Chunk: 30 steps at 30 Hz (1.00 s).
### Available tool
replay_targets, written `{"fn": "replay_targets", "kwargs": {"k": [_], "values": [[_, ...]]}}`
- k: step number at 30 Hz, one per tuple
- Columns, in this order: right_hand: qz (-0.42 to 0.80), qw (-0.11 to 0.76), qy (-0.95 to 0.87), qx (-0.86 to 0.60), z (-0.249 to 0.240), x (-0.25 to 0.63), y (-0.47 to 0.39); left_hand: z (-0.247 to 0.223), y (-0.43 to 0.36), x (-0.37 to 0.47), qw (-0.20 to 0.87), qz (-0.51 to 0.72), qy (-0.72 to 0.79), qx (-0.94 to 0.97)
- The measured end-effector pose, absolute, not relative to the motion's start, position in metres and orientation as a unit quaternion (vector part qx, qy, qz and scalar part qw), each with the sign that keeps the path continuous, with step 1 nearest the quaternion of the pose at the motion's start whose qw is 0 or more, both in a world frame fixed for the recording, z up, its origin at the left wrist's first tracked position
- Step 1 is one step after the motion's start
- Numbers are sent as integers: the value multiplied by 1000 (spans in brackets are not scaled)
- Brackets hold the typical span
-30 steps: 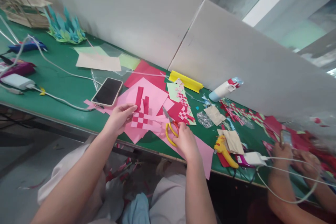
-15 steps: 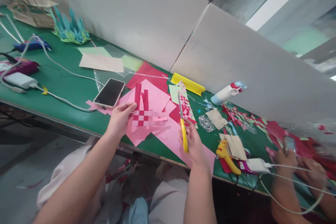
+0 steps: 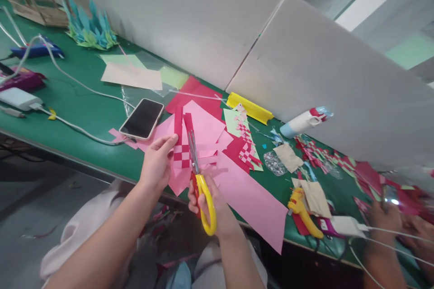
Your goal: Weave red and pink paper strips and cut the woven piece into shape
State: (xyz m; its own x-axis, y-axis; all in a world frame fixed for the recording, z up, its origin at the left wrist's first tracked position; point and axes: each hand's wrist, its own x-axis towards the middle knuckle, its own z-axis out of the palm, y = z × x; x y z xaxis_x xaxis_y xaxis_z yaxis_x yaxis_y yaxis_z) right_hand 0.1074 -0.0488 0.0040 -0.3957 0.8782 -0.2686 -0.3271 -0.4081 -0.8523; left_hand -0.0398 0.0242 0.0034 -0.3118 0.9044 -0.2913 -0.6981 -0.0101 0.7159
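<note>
Between thumb and fingers, my left hand [image 3: 158, 160] pinches a woven paper piece [image 3: 181, 156] in red and pink checks, with loose red strips pointing up and pink strips to the right. My right hand [image 3: 206, 198] grips yellow-and-red-handled scissors [image 3: 194, 151]. Their blades point up and lie at the right side of the checks, over the loose strips. Whether the blades touch the paper I cannot tell. Pink paper sheets [image 3: 251, 194] lie beneath on the green table.
A phone [image 3: 142, 118] lies left of the papers. On the right are a yellow glue gun [image 3: 303, 214], a bottle [image 3: 301, 123] and checked paper fish [image 3: 247, 153]. Another person's hands [image 3: 389, 221] hold a phone at the far right. Cables cross the table [image 3: 84, 153].
My right hand has brought the scissors left, from beside the green sheet to the woven piece. My left hand still holds the piece. The view has shifted slightly.
</note>
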Motion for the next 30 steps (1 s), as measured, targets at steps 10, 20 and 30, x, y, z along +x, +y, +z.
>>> {"fn": "replay_targets", "kwargs": {"k": [10,20,30], "values": [[734,384,-394,-398,3,106,-50,10,18,-28,592,694,389,128],[750,396,-360,-388,1,100,-50,10,17,-26,578,708,375,154],[753,408,-322,-404,-6,95,-52,11,17,-25,576,707,382,150]]}}
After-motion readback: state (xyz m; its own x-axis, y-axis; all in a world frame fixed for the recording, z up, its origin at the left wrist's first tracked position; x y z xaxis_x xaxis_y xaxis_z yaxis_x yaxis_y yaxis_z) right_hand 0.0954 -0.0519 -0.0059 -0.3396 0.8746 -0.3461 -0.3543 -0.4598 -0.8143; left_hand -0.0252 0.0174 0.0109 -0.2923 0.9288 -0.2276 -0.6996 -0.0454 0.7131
